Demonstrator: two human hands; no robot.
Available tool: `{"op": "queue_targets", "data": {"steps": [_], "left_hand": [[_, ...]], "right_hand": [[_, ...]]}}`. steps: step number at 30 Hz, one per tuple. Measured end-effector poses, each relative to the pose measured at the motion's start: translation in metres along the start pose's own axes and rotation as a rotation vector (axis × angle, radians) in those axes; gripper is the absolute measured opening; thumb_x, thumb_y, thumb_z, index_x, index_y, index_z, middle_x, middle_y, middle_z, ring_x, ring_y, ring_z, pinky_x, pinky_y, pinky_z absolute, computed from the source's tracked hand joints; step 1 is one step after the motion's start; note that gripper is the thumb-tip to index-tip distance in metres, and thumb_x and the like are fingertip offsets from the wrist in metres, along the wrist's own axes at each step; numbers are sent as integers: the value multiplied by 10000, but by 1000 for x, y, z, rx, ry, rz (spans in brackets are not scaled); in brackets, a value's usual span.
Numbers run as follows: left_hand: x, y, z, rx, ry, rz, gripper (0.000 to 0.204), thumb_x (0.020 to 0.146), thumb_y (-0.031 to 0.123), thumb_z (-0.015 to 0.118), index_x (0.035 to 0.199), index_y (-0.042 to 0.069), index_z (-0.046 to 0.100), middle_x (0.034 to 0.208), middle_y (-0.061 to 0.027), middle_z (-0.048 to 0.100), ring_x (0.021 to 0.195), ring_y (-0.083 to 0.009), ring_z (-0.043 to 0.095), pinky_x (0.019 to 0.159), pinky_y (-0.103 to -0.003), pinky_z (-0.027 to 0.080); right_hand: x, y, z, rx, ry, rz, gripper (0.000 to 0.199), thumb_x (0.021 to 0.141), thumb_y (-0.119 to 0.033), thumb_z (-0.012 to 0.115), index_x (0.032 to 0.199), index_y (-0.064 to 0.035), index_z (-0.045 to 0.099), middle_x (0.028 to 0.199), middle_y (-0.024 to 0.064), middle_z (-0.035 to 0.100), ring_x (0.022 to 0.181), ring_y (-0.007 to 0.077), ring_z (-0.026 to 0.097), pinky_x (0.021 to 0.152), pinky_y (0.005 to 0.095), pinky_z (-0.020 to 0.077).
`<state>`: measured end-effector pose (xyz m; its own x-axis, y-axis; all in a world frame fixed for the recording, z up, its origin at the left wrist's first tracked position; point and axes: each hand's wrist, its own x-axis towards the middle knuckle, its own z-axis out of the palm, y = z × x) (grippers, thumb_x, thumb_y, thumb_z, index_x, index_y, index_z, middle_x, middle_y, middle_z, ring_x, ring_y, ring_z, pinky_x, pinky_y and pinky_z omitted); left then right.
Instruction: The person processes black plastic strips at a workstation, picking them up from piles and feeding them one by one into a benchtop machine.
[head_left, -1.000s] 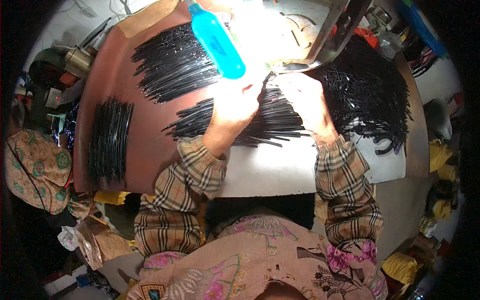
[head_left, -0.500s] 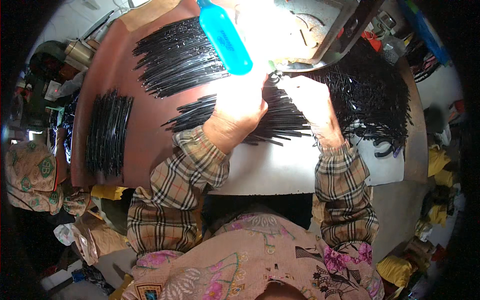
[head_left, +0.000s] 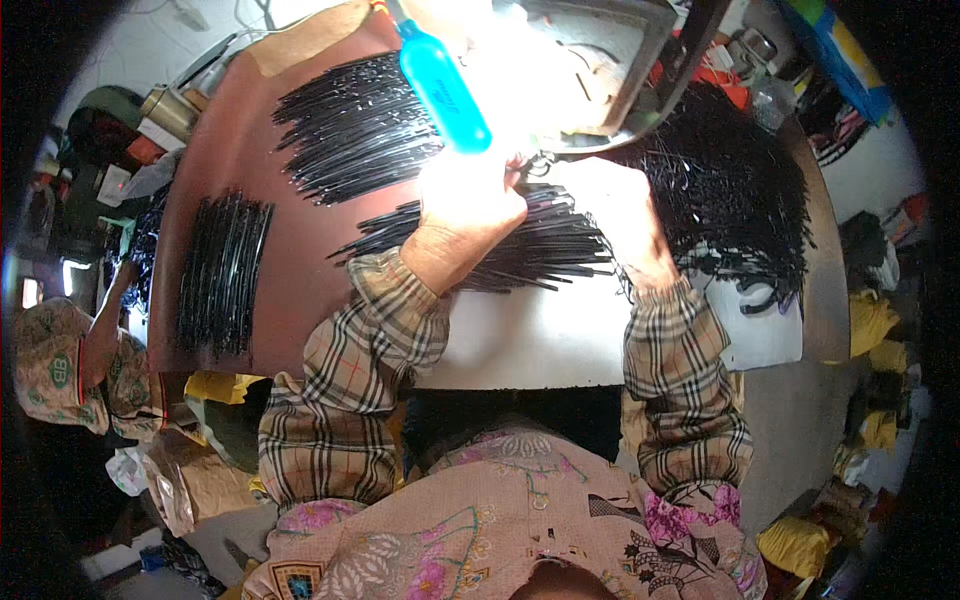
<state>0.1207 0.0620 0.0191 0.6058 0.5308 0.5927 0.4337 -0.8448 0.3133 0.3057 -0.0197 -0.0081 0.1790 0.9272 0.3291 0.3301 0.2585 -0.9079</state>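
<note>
My left hand point(head_left: 465, 205) is closed in a pinch beside the foot of the lamp glare, on a small dark looped strip point(head_left: 541, 163) that shows between the two hands. My right hand point(head_left: 625, 210) is on the other side of it, fingers bent together and pointing toward the left; glare washes out its fingertips, so what they grip is hidden. Beneath both hands lies a fanned bundle of thin black strips point(head_left: 545, 235). Just above my left hand is a bright blue bottle-shaped object point(head_left: 445, 90).
Other black strip bundles lie at the far left point(head_left: 350, 125) and left edge point(head_left: 222, 275) of the brown table cover point(head_left: 300, 290). A tangled black heap point(head_left: 735, 185) is at right, below a metal-framed machine part point(head_left: 650, 60). Another person's arm point(head_left: 105, 325) shows at left.
My hands have shifted slightly left, with the dark strip between them. The whole view has moved a little. The other person's forearm at left now shows more.
</note>
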Motion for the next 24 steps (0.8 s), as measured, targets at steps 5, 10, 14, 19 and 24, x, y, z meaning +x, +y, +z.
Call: {"op": "queue_targets", "data": {"steps": [5, 10, 14, 19, 24], "left_hand": [[-8, 0, -12, -1178, -318, -629, 96, 840, 150, 640, 853, 56, 653, 701, -34, 619, 580, -180, 606, 487, -287, 450], [-29, 18, 3, -1793, 6, -664, 173, 866, 117, 665, 935, -23, 591, 783, -92, 619, 681, -186, 661, 603, -259, 550], [-42, 33, 25, -1893, -18, -700, 115, 880, 70, 613, 935, -30, 608, 823, -96, 645, 718, -158, 640, 656, -262, 535], [-48, 33, 3, -1686, -18, -761, 76, 866, 49, 605, 860, -27, 608, 797, -84, 632, 666, -124, 601, 613, -240, 500], [-48, 27, -10, -1640, -63, -780, 98, 837, 67, 649, 839, -30, 635, 762, -78, 635, 653, -114, 605, 588, -243, 502]], "right_hand": [[-20, -26, 5, -70, -119, 8, 170, 857, -25, 626, 1014, 25, 671, 876, 63, 685, 729, 92, 595, 655, 233, 487], [-46, -45, -8, 335, -86, 334, 538, 792, -96, 724, 1256, 52, 495, 940, 15, 575, 753, 60, 535, 702, 189, 444], [-56, -47, 26, 517, 180, 326, 414, 860, -91, 671, 1206, 71, 513, 958, 78, 628, 809, 116, 578, 732, 261, 486], [-51, -33, 44, 794, 205, 324, 271, 909, -84, 597, 1138, 47, 538, 856, 92, 623, 743, 166, 575, 675, 324, 496], [-48, -33, 51, 956, 124, 357, 213, 918, -92, 580, 1085, 38, 555, 856, 123, 616, 729, 206, 596, 658, 305, 491]]}}
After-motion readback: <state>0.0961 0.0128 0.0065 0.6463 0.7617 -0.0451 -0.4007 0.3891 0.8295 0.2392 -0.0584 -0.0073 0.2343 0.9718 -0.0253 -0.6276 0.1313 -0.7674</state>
